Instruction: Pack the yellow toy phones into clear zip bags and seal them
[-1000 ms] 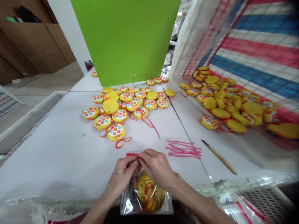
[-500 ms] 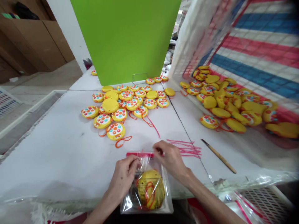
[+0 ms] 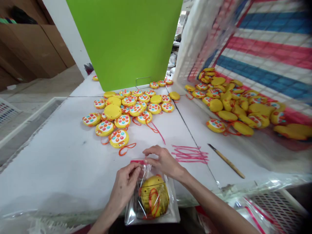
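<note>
A clear zip bag (image 3: 172,208) with a pink strip along its top hangs over the table's front edge. Inside is a yellow round toy (image 3: 156,191), its plain back up, with an orange cord loop lying over it. My left hand (image 3: 125,182) pinches the upper left corner of the bag between thumb and fingers. Over the pink strip, my right hand (image 3: 165,161) has its thumb at the bag's top edge and its index finger stretched out above, with a gap between them.
Several yellow toys with coloured dots (image 3: 119,138) lie in a pile beyond my hands. More spill from a striped-lined basket (image 3: 265,48) at right. Pink strips (image 3: 190,154) and a wooden-handled knife (image 3: 226,161) lie right of my hands. A green board (image 3: 126,42) stands behind.
My right hand has slid left along the bag's pink strip from its right end, and its thumb and index finger have come apart. My left hand keeps its pinch on the bag.
</note>
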Motion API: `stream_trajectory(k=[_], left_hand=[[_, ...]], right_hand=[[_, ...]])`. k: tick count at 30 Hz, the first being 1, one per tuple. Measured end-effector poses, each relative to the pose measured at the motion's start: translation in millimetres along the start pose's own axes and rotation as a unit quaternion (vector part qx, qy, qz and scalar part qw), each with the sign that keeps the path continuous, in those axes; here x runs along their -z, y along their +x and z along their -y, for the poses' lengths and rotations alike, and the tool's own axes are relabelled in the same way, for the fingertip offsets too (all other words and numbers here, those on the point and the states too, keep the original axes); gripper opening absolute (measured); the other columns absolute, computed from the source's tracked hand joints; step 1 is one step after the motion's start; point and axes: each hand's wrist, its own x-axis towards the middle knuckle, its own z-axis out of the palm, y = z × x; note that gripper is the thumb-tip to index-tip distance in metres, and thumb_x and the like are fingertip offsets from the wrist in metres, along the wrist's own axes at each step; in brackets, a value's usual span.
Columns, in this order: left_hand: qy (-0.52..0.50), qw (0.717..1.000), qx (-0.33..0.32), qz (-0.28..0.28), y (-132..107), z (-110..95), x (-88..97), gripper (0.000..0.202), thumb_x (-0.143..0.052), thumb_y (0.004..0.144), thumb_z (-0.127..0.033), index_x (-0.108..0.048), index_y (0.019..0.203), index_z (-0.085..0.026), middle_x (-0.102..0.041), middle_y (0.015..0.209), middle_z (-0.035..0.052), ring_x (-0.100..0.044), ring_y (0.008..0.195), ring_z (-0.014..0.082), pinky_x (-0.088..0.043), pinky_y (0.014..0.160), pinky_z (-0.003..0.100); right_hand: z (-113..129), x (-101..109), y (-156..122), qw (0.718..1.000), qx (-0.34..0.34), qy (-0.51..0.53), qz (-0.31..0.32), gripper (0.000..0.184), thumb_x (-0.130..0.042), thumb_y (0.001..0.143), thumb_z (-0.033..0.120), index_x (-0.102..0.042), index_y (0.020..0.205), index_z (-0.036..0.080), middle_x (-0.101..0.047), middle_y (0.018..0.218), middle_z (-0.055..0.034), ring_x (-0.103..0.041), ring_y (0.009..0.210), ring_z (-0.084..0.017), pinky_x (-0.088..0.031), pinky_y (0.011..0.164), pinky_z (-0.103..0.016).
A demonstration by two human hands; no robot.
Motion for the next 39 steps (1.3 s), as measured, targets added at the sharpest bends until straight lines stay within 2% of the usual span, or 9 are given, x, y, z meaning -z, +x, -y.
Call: stream_trajectory(k=[4,14,20,22,24,26,30,34,39], left_hand=[[0.008,1.000,0.007,-0.014,-1,0,0.7,0.027,-0.047,0.083,-0.040,-0.061,0.083,-0.016,-0.066,0.071,0.0036,-0.062,0.069,0.0200,-0.048,0.064,0.028],[0.028,0.998,0.016,-0.046,5,4,5.3,0.028,-0.048,0.083,-0.041,-0.059,0.074,-0.018,-0.063,0.062,0.0000,-0.057,0.061,0.0161,-0.043,0.059,0.025],[0.002,0.999,0.026,-0.024,6,6,8.0,0.031,-0.049,0.083,-0.042,-0.062,0.073,-0.016,-0.063,0.066,0.0013,-0.056,0.063,0.0153,-0.041,0.060,0.023],[-0.011,0.999,0.025,-0.019,5,6,9.1,0.030,-0.050,0.083,-0.042,-0.062,0.074,-0.016,-0.062,0.066,0.0010,-0.055,0.063,0.0146,-0.041,0.059,0.022],[-0.027,0.999,0.026,-0.006,4,8,10.0,0.030,-0.052,0.082,-0.042,-0.063,0.074,-0.016,-0.062,0.066,0.0004,-0.055,0.063,0.0142,-0.041,0.058,0.022],[-0.042,0.998,0.035,0.005,4,9,10.9,0.029,-0.053,0.081,-0.043,-0.063,0.076,-0.016,-0.064,0.069,0.0009,-0.057,0.066,0.0152,-0.043,0.060,0.022],[-0.054,0.997,0.054,-0.002,2,10,12.1,0.031,-0.054,0.080,-0.045,-0.064,0.085,-0.016,-0.068,0.077,0.0037,-0.062,0.074,0.0188,-0.048,0.068,0.026],[-0.066,0.996,0.056,-0.005,1,4,10.7,0.029,-0.057,0.077,-0.043,-0.063,0.082,-0.015,-0.068,0.074,0.0043,-0.063,0.073,0.0198,-0.049,0.066,0.028],[-0.037,0.998,0.042,-0.013,0,3,11.0,0.027,-0.056,0.077,-0.041,-0.061,0.076,-0.015,-0.068,0.067,0.0043,-0.063,0.065,0.0187,-0.048,0.062,0.028]], right_hand=[[-8,5,4,0.998,-0.040,-0.024,-0.039,0.011,-0.058,0.077,0.014,-0.065,0.070,0.017,-0.067,0.067,0.0012,-0.061,0.065,-0.012,-0.045,0.065,-0.021],[-110,111,-93,0.902,-0.261,-0.227,-0.260,0.024,-0.051,0.071,0.037,-0.065,0.070,0.016,-0.067,0.067,-0.0105,-0.062,0.065,-0.027,-0.045,0.067,-0.040],[-121,138,-129,0.956,-0.255,-0.086,-0.117,0.062,-0.057,0.068,0.037,-0.048,0.125,0.015,-0.067,0.101,-0.0126,-0.065,0.075,-0.023,-0.052,0.064,-0.034],[-112,142,-132,0.943,-0.244,-0.172,-0.150,0.065,-0.058,0.068,0.036,-0.045,0.129,0.017,-0.060,0.116,-0.0155,-0.063,0.084,-0.025,-0.051,0.066,-0.037],[-95,140,-127,0.904,-0.237,-0.274,-0.226,0.048,-0.056,0.072,0.035,-0.056,0.117,0.018,-0.062,0.108,-0.0140,-0.062,0.079,-0.025,-0.050,0.064,-0.037],[-72,128,-115,0.912,-0.232,-0.248,-0.231,0.027,-0.052,0.077,0.037,-0.066,0.093,0.019,-0.066,0.078,-0.0076,-0.059,0.062,-0.020,-0.048,0.057,-0.032],[-36,78,-72,0.985,-0.158,-0.052,-0.057,0.019,-0.054,0.078,0.032,-0.066,0.070,0.019,-0.061,0.059,-0.0006,-0.053,0.053,-0.014,-0.042,0.049,-0.024],[-35,32,-36,0.984,-0.151,0.087,0.032,0.011,-0.062,0.072,0.026,-0.067,0.074,0.016,-0.061,0.060,0.0011,-0.053,0.054,-0.012,-0.041,0.051,-0.022],[-49,21,-30,0.972,-0.170,0.152,0.058,0.007,-0.062,0.067,0.020,-0.062,0.069,0.013,-0.058,0.055,0.0027,-0.051,0.050,-0.009,-0.038,0.049,-0.020]])
